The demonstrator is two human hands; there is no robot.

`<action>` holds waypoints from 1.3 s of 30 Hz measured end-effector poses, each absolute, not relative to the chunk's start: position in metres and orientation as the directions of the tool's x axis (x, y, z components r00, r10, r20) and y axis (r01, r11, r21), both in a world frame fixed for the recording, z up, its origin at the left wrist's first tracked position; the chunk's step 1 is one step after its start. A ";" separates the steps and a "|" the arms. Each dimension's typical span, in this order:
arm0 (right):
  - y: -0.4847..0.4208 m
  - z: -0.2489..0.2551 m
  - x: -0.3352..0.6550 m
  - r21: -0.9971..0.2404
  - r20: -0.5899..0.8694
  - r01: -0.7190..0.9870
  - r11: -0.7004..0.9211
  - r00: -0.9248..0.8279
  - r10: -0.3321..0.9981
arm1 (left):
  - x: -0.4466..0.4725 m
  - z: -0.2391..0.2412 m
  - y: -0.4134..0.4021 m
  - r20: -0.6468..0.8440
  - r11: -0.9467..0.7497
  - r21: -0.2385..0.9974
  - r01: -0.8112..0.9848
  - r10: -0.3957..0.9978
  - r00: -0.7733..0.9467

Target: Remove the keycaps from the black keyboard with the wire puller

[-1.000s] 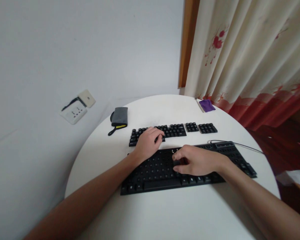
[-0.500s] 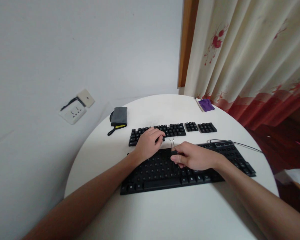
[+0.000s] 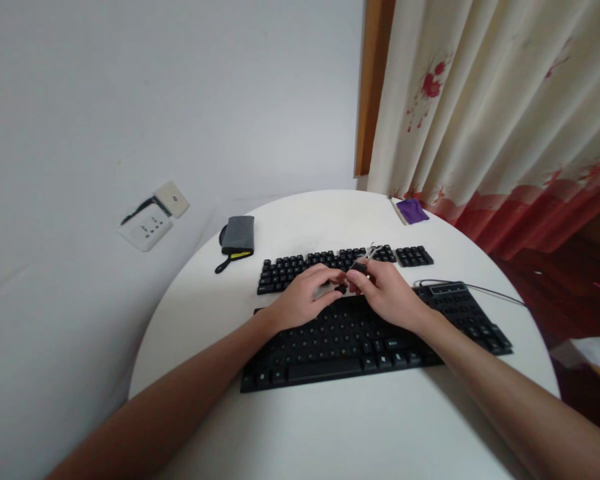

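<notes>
A black keyboard (image 3: 360, 340) with most keys stripped lies on the round white table (image 3: 330, 433). Behind it, loose black keycaps (image 3: 287, 270) lie in rows. My right hand (image 3: 390, 297) pinches a small wire puller (image 3: 369, 256) just above the keyboard's back edge, close to the keycap rows. My left hand (image 3: 300, 301) meets it fingertip to fingertip and pinches a black keycap (image 3: 340, 289) at the puller's lower end. Both forearms reach in from the near edge.
A folded grey cloth (image 3: 239, 233) with a yellow edge and a black strap sits at the table's far left. A purple item (image 3: 413, 211) lies by the curtain (image 3: 505, 120). The keyboard's cable (image 3: 500, 295) runs off the right. A wall socket (image 3: 147, 225) is at left.
My right hand lifted off the keyboard with the wire puller and moved back toward the keycap rows. My left hand left the rows and came right to meet it.
</notes>
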State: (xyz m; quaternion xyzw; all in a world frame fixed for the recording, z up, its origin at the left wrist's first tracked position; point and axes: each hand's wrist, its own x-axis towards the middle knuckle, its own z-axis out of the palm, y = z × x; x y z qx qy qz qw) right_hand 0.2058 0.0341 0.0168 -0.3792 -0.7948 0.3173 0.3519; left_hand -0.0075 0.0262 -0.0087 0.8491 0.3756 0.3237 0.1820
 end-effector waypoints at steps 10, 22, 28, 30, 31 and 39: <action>0.030 0.002 0.193 -0.789 0.267 0.466 0.400 -0.327 0.907 | -0.008 -0.014 0.029 0.472 -0.705 0.462 0.538 0.709 0.523; 0.033 -0.003 0.193 -0.842 0.272 0.388 0.374 -0.293 0.917 | -0.006 -0.009 0.027 0.546 -0.814 0.206 0.543 0.556 0.626; 0.034 0.001 0.195 -0.875 0.255 0.342 0.341 -0.273 0.928 | -0.007 -0.007 0.030 0.597 -0.807 0.315 0.499 0.578 0.557; 0.037 0.000 0.196 -0.889 0.256 0.325 0.324 -0.234 0.938 | -0.008 -0.003 0.032 0.612 -0.785 0.342 0.516 0.603 0.512; 0.039 0.000 0.197 -0.893 0.260 0.318 0.318 -0.213 0.942 | -0.009 0.000 0.034 0.615 -0.770 0.348 0.535 0.618 0.490; 0.047 0.007 0.204 -0.893 0.326 0.299 0.336 -0.084 0.942 | -0.004 0.016 0.049 0.358 -0.681 0.282 0.676 0.729 0.584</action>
